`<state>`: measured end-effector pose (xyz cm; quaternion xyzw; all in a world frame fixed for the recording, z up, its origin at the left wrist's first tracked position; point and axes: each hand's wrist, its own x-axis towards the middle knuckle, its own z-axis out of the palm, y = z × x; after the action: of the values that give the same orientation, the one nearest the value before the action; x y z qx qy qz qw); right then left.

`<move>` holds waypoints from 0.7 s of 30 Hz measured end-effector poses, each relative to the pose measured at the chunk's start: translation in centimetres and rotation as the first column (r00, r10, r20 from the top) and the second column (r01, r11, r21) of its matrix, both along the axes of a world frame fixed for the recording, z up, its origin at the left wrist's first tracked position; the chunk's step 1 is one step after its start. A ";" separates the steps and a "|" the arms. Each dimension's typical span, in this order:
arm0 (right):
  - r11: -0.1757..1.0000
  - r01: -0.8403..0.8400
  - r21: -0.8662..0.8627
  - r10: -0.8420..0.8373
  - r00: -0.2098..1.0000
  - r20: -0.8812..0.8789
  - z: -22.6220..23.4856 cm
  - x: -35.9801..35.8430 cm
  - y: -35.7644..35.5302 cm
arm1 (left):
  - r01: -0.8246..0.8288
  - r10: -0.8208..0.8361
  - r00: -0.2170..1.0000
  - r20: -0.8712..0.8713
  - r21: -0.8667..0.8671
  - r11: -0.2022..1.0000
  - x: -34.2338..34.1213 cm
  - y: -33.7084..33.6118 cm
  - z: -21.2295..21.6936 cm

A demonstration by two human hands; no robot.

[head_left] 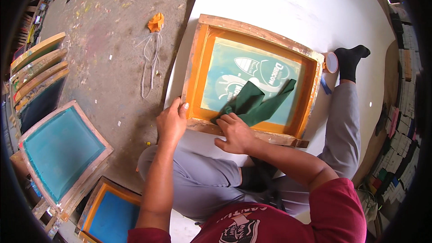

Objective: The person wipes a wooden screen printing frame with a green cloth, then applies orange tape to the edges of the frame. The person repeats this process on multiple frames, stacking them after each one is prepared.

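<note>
A wooden silk-screen frame (pixel 258 38), edged inside with orange tape, lies on the white surface in front of my crossed leg. Its teal mesh (pixel 216 78) carries pale printed shapes. My left hand (pixel 171 121) grips the frame at its near left corner, fingers closed on the wood. Over the near part of the mesh lies a dark green cloth (pixel 245 101), bunched at one end with two strips spreading to the right. My right hand (pixel 237 134) holds the bunched end, its fingertips closed on the fabric.
A roll of tape (pixel 331 62) stands between the frame and my socked foot (pixel 351 60). More screens, one teal (pixel 65 153) and one blue (pixel 112 211), lean at the left. Crumpled orange material (pixel 155 22) with white string lies on the concrete floor (pixel 103 40).
</note>
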<state>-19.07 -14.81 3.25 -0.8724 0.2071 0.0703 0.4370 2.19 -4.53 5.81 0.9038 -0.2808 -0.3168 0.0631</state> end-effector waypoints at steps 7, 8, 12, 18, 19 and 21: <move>0.999 0.016 0.037 -0.022 0.985 0.169 -1.6 6.2 2.6 | 0.063 -0.045 0.991 0.124 -0.145 0.987 -0.2 0.6 -0.6; 0.999 0.025 0.044 -0.033 0.983 0.179 -1.7 6.2 2.7 | 0.061 -0.055 0.995 0.079 -0.084 0.995 -0.2 0.8 -0.7; 0.997 -0.063 0.049 0.058 0.995 0.086 -0.9 3.5 1.0 | 0.031 -0.033 0.998 -0.058 -0.025 0.999 -0.2 0.8 -0.2; 0.999 -0.041 -0.010 0.042 0.980 0.192 -1.4 5.6 2.1 | 0.035 -0.034 0.997 -0.062 0.015 0.999 -0.5 0.7 0.8; 0.998 -0.058 -0.029 0.063 0.971 0.231 -2.2 5.0 1.6 | 0.036 -0.036 0.997 -0.062 0.002 0.999 -0.3 0.7 0.7; 1.000 -0.017 0.001 0.016 0.984 0.179 -1.1 3.6 0.8 | 0.014 -0.014 0.998 -0.066 0.008 1.000 -0.2 1.2 -0.1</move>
<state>-15.47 -14.05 2.18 -0.8765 0.1598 -0.0045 0.4542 1.99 -3.29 5.74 0.8911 -0.2836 -0.3479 0.0663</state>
